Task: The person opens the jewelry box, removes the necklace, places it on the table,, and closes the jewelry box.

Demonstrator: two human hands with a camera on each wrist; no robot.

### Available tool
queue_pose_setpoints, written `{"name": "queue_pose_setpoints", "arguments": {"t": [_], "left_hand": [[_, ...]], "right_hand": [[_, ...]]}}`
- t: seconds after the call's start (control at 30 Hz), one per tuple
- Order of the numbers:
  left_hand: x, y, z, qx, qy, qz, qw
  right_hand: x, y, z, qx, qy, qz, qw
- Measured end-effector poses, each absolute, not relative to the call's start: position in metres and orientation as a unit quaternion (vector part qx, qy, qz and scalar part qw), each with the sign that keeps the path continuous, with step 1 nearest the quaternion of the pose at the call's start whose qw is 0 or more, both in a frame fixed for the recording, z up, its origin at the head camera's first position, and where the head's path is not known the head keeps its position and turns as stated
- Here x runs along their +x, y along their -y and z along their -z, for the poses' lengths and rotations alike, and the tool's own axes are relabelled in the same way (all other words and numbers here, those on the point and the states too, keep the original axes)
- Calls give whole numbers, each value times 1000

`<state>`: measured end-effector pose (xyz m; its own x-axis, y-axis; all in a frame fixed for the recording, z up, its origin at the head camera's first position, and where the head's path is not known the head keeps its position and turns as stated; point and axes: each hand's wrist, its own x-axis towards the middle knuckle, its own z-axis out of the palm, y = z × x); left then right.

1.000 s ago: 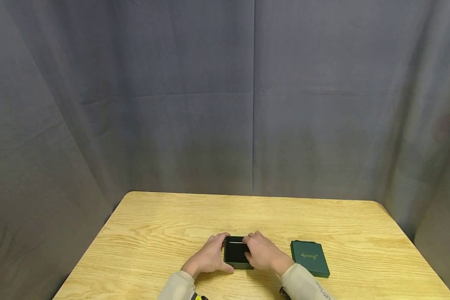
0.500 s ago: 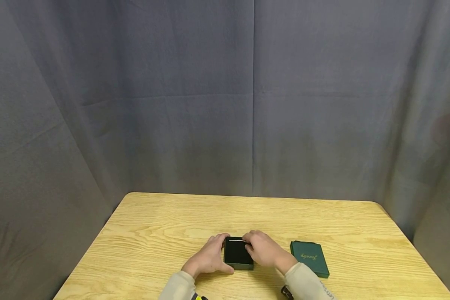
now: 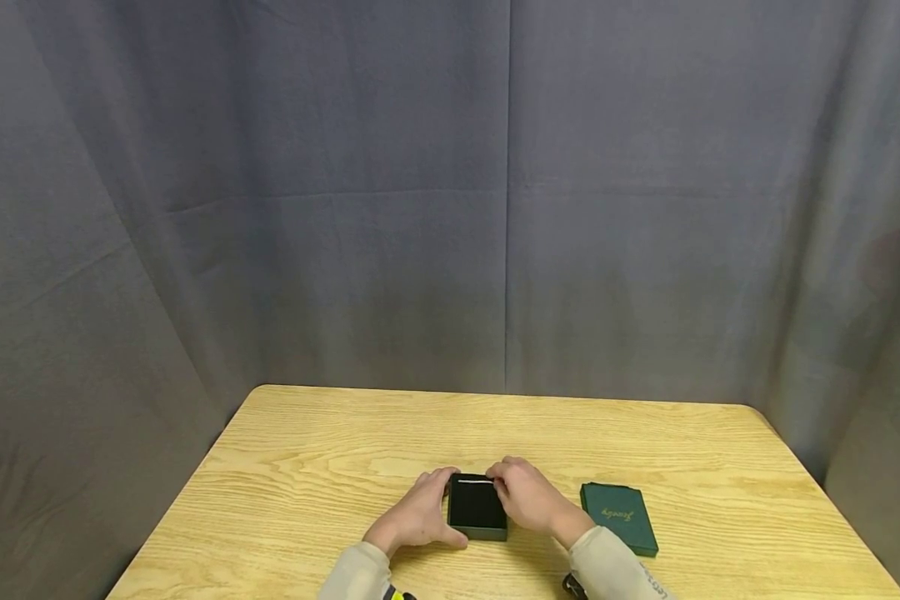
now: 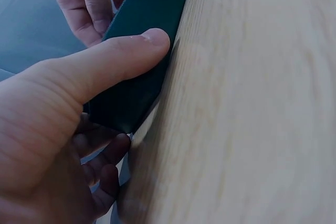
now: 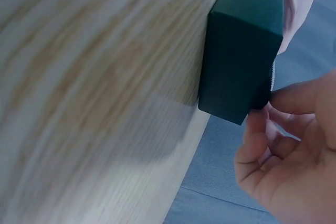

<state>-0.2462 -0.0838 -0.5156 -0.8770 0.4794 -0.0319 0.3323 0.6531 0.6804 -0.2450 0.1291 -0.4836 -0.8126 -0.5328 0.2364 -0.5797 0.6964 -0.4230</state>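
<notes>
A small dark green jewelry box (image 3: 477, 533) stands on the table, uncovered. A black pad (image 3: 474, 504) fills its top, with a thin silver chain (image 3: 474, 481) lying across near the far edge. My left hand (image 3: 418, 510) grips the box's left side, its thumb (image 4: 134, 51) along the near wall and its fingers around the far corner. My right hand (image 3: 531, 497) is at the far right corner. There, in the right wrist view, thumb and fingers pinch the black pad's corner (image 5: 261, 96), which stands out past the rim beside the chain.
The green lid (image 3: 619, 518), with gold lettering, lies flat on the table to the right, close to my right sleeve (image 3: 611, 562). Around the wooden table (image 3: 330, 433) hang grey curtains (image 3: 375, 275).
The chain and the pad's far part have shifted slightly toward the box's far edge. My right hand has moved a little the same way; my left hand keeps its hold.
</notes>
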Motion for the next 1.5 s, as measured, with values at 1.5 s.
{"name": "queue_pose_setpoints", "arguments": {"t": [1.5], "left_hand": [[-246, 83, 517, 218, -900, -362, 106]], "right_hand": [[-246, -143, 482, 290, 886, -359, -45]]}}
